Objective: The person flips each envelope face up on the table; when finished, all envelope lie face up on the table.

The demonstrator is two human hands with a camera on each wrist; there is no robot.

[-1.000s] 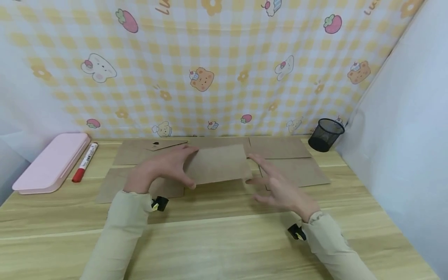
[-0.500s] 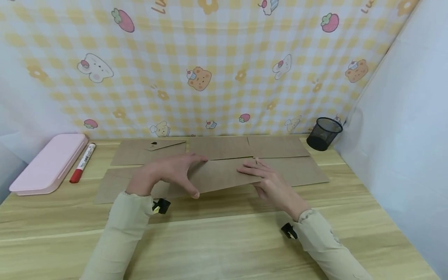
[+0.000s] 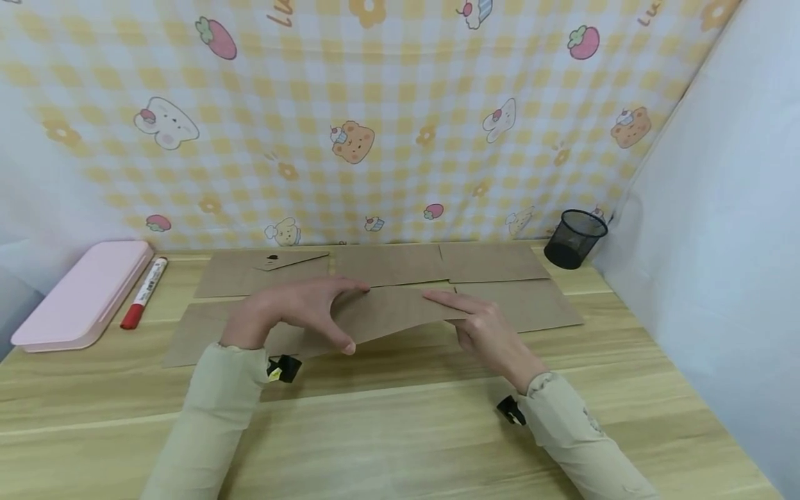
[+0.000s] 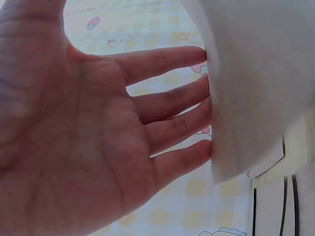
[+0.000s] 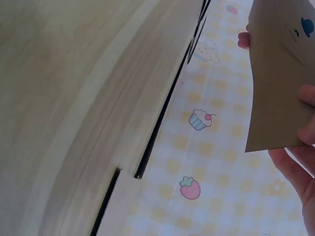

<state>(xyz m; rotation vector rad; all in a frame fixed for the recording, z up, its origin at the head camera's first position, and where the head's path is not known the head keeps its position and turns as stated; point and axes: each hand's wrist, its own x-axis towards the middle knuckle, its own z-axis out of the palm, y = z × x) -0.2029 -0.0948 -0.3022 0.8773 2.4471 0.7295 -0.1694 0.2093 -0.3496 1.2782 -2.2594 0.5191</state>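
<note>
Both hands hold one brown paper envelope (image 3: 400, 309) above the table, over the middle of the near row. My left hand (image 3: 294, 305) spans its left part, thumb at the near edge, fingers at the far edge. In the left wrist view the fingertips of the left hand (image 4: 172, 103) meet the edge of the envelope (image 4: 261, 98). My right hand (image 3: 484, 323) pinches the right end, index finger on top. In the right wrist view the envelope (image 5: 275, 73) shows a printed hat (image 5: 307, 27) and moustache on its underside.
Similar brown envelopes lie in two rows: back left (image 3: 225, 274), back middle (image 3: 387, 264), back right (image 3: 494, 262), near left (image 3: 190, 337) and near right (image 3: 531, 305). A pink case (image 3: 84, 295) and red-capped marker (image 3: 145, 292) lie left. A black mesh cup (image 3: 575, 239) stands back right.
The right hand has come in from the right and taken hold of the envelope's right end. The envelope has come down toward the near row. Lately the right fingers have shifted, leaving the index finger on top.
</note>
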